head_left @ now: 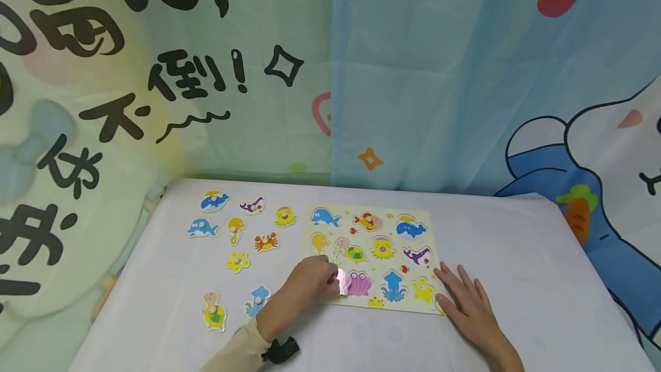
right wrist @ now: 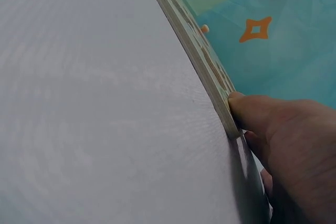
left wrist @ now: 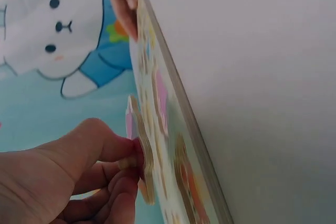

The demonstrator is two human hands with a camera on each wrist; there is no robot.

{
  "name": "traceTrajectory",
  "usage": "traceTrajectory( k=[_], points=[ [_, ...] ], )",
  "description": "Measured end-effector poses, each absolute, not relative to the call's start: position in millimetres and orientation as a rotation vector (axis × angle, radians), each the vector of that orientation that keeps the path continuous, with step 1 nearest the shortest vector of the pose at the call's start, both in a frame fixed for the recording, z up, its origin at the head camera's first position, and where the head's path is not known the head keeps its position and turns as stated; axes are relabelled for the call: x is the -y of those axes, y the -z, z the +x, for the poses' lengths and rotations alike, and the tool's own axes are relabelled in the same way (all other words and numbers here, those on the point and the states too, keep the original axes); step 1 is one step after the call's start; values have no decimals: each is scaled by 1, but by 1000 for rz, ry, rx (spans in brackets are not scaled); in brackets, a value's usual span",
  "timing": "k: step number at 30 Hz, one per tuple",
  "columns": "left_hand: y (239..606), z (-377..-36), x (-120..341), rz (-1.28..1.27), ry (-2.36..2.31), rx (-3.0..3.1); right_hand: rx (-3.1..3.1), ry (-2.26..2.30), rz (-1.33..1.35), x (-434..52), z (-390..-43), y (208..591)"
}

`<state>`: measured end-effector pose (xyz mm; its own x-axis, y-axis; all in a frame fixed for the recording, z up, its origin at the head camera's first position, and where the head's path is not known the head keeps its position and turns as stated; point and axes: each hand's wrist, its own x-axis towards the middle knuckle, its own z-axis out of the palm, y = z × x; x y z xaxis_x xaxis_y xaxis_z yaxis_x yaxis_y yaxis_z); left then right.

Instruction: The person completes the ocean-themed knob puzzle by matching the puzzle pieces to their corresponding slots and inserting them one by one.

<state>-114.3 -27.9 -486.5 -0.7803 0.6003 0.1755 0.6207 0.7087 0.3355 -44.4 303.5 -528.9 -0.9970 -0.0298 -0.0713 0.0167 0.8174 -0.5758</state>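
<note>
My left hand (head_left: 310, 283) pinches a wooden puzzle piece (left wrist: 147, 169) by its small knob, between thumb and fingers. The piece is tilted on edge above the puzzle board (head_left: 372, 300), beside the pink shell picture (head_left: 359, 284). Glare hides its printed face in the head view. The board lies flat, showing sea animals such as a squid (head_left: 393, 286), an octopus (head_left: 383, 247) and a starfish (head_left: 423, 290). My right hand (head_left: 472, 309) rests at the board's right edge with fingers spread, its thumb touching the near right corner.
Loose pieces lie on the white cloth at left: a crab (head_left: 266, 241), a starfish (head_left: 237, 262), a dolphin (head_left: 203, 228), a turtle (head_left: 214, 311) and several others. A squid piece (head_left: 256, 300) sits near my left forearm. A printed curtain (head_left: 413, 73) hangs behind the table.
</note>
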Motion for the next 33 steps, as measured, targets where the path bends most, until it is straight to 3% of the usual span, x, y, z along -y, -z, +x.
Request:
traceTrajectory(
  k=[13, 33],
  points=[
    [498, -123, -22, -1066, 385, 2944, -2914, 946, -22, -302, -45, 528],
    [500, -119, -17, -1170, 523, 2969, -2947, 974, -49, -303, -43, 531]
  ],
)
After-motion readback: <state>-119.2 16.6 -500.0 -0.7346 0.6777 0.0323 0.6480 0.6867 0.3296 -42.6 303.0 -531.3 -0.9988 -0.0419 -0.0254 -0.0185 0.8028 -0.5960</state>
